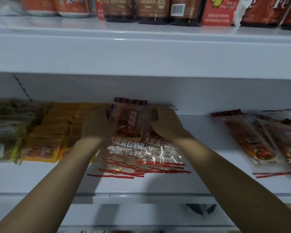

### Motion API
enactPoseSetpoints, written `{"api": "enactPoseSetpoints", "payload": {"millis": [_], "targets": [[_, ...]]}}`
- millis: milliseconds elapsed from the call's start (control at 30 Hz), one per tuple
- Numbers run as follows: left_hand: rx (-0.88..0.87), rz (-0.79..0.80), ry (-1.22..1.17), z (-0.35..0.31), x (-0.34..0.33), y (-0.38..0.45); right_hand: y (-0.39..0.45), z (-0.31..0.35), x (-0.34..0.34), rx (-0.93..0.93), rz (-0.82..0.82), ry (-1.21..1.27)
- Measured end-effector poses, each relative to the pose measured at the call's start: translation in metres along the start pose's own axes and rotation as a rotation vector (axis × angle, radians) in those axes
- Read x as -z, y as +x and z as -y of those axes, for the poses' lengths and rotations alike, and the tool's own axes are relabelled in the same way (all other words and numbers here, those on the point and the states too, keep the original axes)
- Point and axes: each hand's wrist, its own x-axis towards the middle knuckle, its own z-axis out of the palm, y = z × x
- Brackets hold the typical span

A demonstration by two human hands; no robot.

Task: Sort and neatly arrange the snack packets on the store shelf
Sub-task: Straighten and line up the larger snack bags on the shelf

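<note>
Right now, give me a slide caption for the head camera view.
Both hands, left and right, grip red-striped clear snack packets mid-shelf beside yellow packets.

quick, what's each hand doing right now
Left hand: fingers curled on the left edge of the clear red-striped snack packets in the middle of the shelf.
Right hand: gripping the same packets at their upper right.

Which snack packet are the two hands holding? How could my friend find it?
Look at the white middle shelf, between the yellow packets on the left and the loose reddish packets on the right. The left hand and right hand grip a clear plastic packet with red stripes. It alone is held up at its top.
</note>
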Motion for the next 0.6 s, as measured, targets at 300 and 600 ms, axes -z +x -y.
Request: {"api": "enactPoseSetpoints", "payload": {"millis": [300,600], "targets": [[-0.349,0.269,0.179,-0.102,-0.018,0.0,-0.05,-0.108,0.076,-0.224,-0.176,-0.148],[-0.439,0.508,-0.012,-0.177,-0.071,-0.016,-0.112,-0.187,0.123,-0.659,0.056,-0.455]]}}
